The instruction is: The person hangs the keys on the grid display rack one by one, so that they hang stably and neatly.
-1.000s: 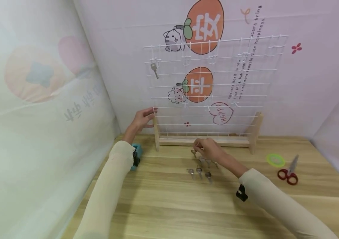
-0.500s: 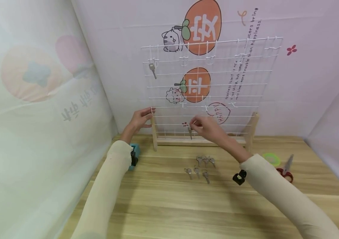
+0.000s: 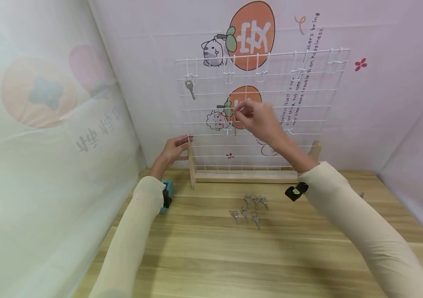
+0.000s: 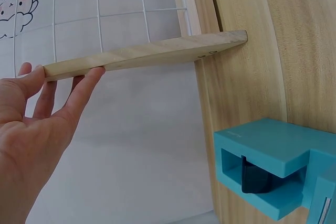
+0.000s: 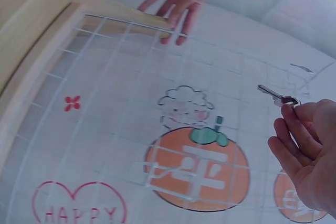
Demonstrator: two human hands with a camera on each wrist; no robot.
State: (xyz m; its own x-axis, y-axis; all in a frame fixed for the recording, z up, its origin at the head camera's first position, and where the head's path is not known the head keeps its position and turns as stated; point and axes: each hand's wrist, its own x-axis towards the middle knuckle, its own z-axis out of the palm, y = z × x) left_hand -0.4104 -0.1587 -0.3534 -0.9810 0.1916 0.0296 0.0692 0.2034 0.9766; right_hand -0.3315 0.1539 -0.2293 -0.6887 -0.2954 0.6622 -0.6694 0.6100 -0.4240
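My left hand (image 3: pixel 172 151) grips the upper end of the wooden side post (image 4: pixel 152 53) of a white wire grid rack (image 3: pixel 211 145), thumb and fingers on either side of the wood. Raised in front of the grid, my right hand (image 3: pixel 263 121) pinches a small metal key (image 5: pixel 272 95) by its ring end, the blade pointing away from the fingertips. Another key (image 3: pixel 190 89) hangs from a hook at the grid's upper left. Below the rack, several loose keys (image 3: pixel 256 220) lie in two short rows on the wooden table (image 3: pixel 204 252).
White wire hooks (image 3: pixel 261 74) hang along the grid's top wire. A teal tape dispenser (image 4: pixel 268 156) stands left of the rack. A printed cloth (image 3: pixel 159 37) covers the wall behind. My right sleeve (image 3: pixel 360 223) covers most of the table's right side.
My right hand has lifted one key from the table and carried it up in front of the grid, to about mid-height. The left hand stays on the post.
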